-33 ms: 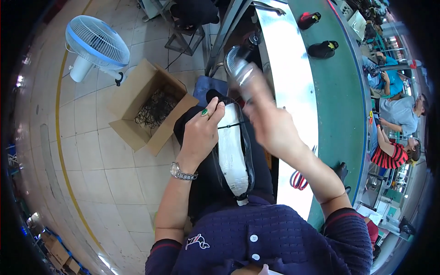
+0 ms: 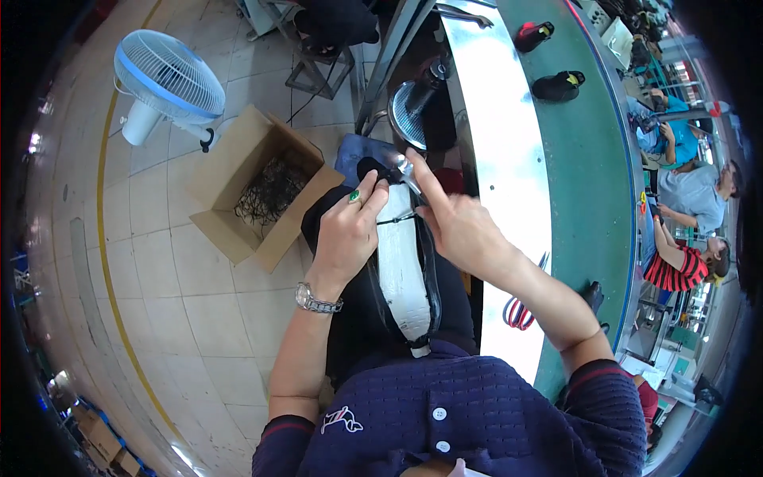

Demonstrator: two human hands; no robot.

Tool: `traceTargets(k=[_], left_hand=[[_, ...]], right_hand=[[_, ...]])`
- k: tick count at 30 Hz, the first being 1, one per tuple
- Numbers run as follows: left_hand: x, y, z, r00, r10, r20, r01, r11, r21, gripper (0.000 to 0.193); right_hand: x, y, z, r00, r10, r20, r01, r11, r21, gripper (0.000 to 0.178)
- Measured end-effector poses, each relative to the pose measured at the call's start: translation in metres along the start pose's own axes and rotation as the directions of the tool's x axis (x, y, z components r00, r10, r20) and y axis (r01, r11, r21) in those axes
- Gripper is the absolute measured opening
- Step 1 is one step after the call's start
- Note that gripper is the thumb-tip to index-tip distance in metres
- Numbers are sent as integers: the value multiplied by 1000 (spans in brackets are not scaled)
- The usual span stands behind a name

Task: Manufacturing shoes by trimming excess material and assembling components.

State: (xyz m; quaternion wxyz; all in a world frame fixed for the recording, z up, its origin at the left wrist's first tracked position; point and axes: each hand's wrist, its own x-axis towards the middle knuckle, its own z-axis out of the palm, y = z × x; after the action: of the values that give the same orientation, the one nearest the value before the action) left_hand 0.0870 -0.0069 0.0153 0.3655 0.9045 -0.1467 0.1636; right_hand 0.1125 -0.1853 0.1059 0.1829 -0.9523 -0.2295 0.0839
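Observation:
A shoe on its last (image 2: 401,274) lies sole-up across my lap, its white underside ringed by loose black upper edges. A thin black tie crosses the white part near the far end. My left hand (image 2: 347,226), wearing a green-stoned ring, pinches the black edge at the far left of the shoe. My right hand (image 2: 469,230) is closed round a shiny metal hand tool (image 2: 404,168), its index finger stretched along it. The tool's head is at the far end of the shoe, close to my left fingertips; its handle is mostly hidden in my palm.
An open cardboard box (image 2: 274,191) with dark stringy scraps stands on the floor at left, near a fan (image 2: 171,75). To the right run a metal ledge (image 2: 509,143) and a green conveyor (image 2: 584,199) carrying black shoes (image 2: 559,86). Other people sit beyond it.
My right hand has come down and toward me with the metal tool, from a blurred raised position to the shoe's far end. My left hand and the shoe stay nearly still.

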Motion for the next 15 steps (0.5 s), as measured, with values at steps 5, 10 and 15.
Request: traceTargets(k=[5,10,15], left_hand=[[-4,-8,-4,1000,5,-8,-4,999,52,27],[-1,-1,0,996,81,-36,-77,994,81,29],[-7,-12,-5,998,28,-60,-27,1000,8,27]], right_hand=[[4,-20,-40,985,-141,99,148,986,-72,71],[-5,5,13,992,27,124,-21,999,-49,72],[3,-17,-18,987,-119,106,125,991,-50,72]])
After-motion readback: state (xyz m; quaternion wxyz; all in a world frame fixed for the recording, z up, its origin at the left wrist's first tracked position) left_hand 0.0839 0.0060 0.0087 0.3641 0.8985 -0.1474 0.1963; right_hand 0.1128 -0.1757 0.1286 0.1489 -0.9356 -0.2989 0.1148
